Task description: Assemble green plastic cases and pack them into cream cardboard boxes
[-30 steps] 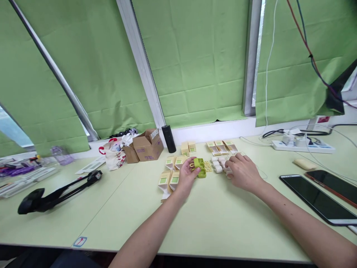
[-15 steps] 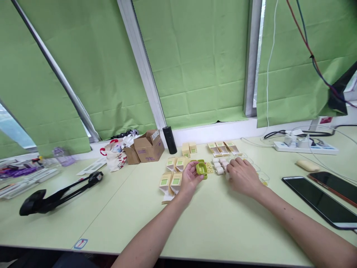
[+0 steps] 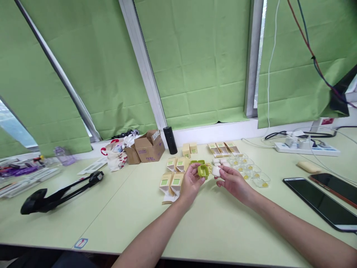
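Note:
My left hand (image 3: 192, 181) is closed on a small olive-green square case (image 3: 203, 171), its hollow side facing up. Just to the right, my right hand (image 3: 233, 181) pinches a small white rounded block (image 3: 216, 171) near the case, with a narrow gap between them. Beyond my fingers lie more white and pale pink blocks (image 3: 224, 161) on the table. Small yellow pieces (image 3: 209, 168) sit between the case and the blocks. Another green case (image 3: 197, 162) shows partly behind the held one. Clear plastic shells (image 3: 252, 169) with yellow bits inside lie to the right.
Open kraft boxes with green labels (image 3: 165, 182) stand left of my hands; more kraft boxes (image 3: 223, 149) lie behind. A black cylinder (image 3: 170, 140) and a cardboard box (image 3: 150, 147) are at the back. Phones (image 3: 318, 201) and a power strip (image 3: 306, 148) are on the right.
My right hand has moved left from the group of white blocks and now carries one beside the green case. The clear shells it covered now show. My left hand stays about where it was.

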Demonstrator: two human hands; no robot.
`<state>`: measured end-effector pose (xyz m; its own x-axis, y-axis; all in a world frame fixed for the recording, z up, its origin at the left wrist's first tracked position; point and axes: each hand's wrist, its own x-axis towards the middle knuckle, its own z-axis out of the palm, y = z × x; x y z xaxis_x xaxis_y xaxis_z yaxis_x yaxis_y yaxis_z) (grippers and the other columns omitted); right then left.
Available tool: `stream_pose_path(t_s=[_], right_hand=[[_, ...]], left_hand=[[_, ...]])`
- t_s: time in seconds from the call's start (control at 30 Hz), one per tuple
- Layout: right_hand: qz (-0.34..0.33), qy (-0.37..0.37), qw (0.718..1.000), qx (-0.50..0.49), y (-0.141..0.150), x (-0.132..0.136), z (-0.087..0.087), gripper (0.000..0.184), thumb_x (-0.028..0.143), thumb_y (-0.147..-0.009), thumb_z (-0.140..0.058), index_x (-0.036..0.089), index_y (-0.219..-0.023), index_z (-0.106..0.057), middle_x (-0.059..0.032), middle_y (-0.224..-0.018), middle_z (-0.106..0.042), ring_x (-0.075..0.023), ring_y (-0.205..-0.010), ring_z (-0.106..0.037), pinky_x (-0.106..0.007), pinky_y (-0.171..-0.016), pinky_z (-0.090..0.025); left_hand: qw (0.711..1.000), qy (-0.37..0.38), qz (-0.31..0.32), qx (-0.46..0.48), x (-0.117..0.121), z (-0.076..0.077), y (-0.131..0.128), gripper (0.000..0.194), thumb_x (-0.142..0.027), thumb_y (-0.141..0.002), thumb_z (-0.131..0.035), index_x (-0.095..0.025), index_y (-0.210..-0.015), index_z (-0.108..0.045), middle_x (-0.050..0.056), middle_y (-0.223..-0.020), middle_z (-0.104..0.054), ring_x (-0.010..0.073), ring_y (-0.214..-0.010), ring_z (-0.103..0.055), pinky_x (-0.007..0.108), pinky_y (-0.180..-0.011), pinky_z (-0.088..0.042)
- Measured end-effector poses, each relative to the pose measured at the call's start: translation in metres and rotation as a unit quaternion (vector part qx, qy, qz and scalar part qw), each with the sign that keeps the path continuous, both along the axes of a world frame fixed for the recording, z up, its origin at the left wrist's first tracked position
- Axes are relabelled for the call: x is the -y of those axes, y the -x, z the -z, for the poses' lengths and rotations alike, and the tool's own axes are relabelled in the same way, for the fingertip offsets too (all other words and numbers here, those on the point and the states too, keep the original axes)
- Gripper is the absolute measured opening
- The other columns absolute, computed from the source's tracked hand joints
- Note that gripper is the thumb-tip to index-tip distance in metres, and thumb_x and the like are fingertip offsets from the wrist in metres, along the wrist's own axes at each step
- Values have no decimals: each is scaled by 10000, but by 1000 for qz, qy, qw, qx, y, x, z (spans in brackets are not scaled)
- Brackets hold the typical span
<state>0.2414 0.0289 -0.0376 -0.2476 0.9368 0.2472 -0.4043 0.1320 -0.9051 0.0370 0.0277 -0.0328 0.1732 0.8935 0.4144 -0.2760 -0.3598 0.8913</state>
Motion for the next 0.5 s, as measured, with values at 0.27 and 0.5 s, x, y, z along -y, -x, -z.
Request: stream_pose_path(t_s=[0.27,0.5], right_hand=[[-27,43,997,-62,-1,1,-1,430,456,-771,-920,230,-1059,-696,-88,-1061,-790,-262,-948,-766,-385,-750,-615],[-14,37,997,-72,2,6,-5,462,427,-723,-960,253,-1058,-694,-36,-1004,-743,-245,-925,-754,-387,-783,-621]], left_hand=[[1000,-2,4,-7,2,1,-2,641,-429,-751,-928,-213,-1238,-573,127,-1229,-720,284,-1156,-705,448,-1039,-546],[1000,-17,-2,-11,3,-1,-2,616,-418,-777,-913,-204,-1250,-582,137,-1255,-719,279,-1192,-685,424,-1052,-531]])
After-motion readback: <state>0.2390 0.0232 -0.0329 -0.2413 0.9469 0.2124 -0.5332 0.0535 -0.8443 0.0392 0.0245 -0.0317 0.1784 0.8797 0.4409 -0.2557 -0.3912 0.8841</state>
